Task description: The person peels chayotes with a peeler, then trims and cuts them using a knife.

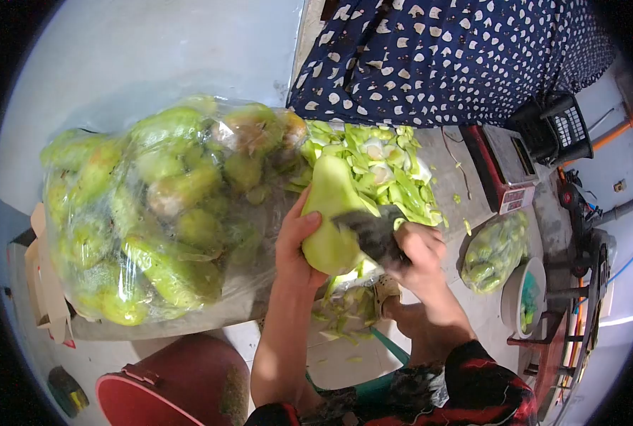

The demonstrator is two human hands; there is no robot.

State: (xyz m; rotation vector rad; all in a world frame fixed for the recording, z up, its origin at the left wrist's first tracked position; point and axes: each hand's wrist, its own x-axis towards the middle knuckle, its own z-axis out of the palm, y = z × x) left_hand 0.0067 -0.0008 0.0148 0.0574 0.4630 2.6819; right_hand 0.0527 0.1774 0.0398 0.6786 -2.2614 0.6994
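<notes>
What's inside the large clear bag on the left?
Inside the clear bag are green fruits, some with brownish patches. Those underneath are hidden by the upper ones, so can't be counted.

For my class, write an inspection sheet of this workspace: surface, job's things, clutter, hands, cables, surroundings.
Surface: grey worktop, partly covered.
Job's things: pale-green fruit; dark tool, blurred; clear plastic bag of fruit, some brown-patched.
Clutter: green peelings heaped on the worktop.
Hands: left hand holds the fruit; right hand grips the tool.
Cables: thin strand near the red scale; cable or not, unclear.
Surroundings: patterned cloth, black basket, red bucket.
</notes>
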